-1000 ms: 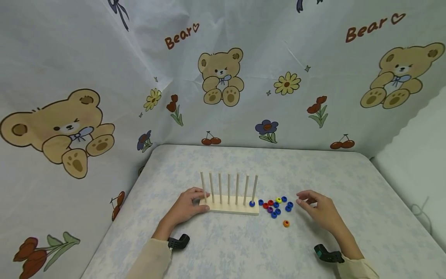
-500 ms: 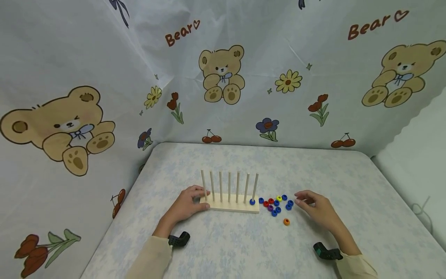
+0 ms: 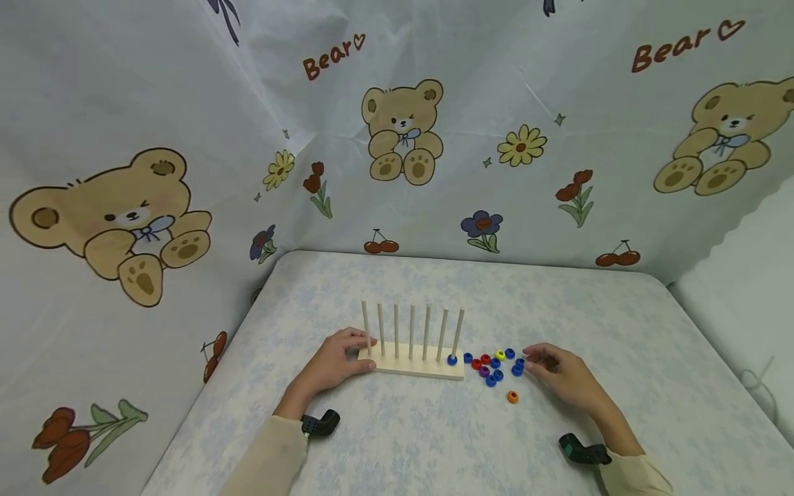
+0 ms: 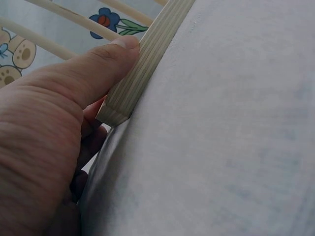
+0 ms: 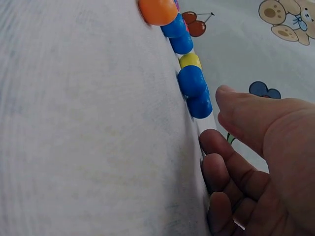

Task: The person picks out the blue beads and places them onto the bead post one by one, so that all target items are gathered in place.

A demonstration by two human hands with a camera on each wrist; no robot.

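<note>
My left hand [image 3: 337, 359] holds the left end of a pale wooden peg board [image 3: 417, 369], its thumb along the front edge and its fingers behind. In the left wrist view the thumb lies on the end of the wooden base [image 4: 142, 73]. Several upright pegs rise from the board, and a blue bead [image 3: 452, 360] sits low on the rightmost one. My right hand [image 3: 567, 377], fingers loosely bent and nothing between them, rests just right of the loose beads. Closest to its fingertips are two blue beads [image 5: 192, 81].
Between board and right hand lie red beads [image 3: 477, 364], a yellow bead [image 3: 500, 355], a purple bead [image 3: 484, 371] and several blue ones. An orange bead [image 3: 513, 397] lies apart, nearer the front. A bear-print cloth [image 3: 471, 103] hangs behind the table [image 3: 397, 441].
My right hand has edged left, its fingertips now close beside the nearest blue beads. The left hand keeps its hold on the board. The head view has shifted slightly.
</note>
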